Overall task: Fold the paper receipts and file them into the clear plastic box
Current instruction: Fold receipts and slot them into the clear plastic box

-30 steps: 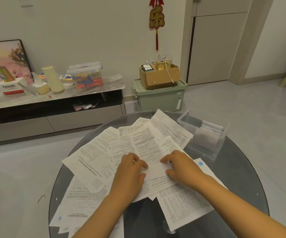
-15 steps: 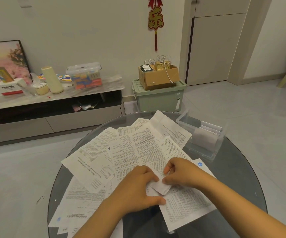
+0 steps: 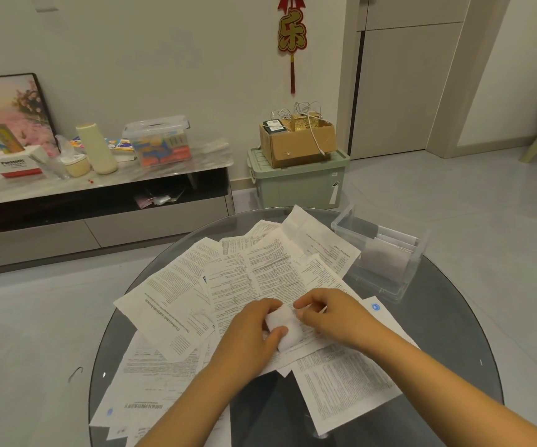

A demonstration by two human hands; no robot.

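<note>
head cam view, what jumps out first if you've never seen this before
A sprawl of printed paper receipts covers the round glass table. At its middle, the left hand and right hand pinch a small folded receipt between them. The clear plastic box sits at the table's far right edge.

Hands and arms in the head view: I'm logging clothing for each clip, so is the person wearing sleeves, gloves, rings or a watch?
Nothing worn shows. The left hand and right hand are bare, with no gloves, rings or watch in sight. Both forearms are uncovered down to the bottom of the picture, so no sleeve is visible; anything above the elbows is out of frame.
</note>
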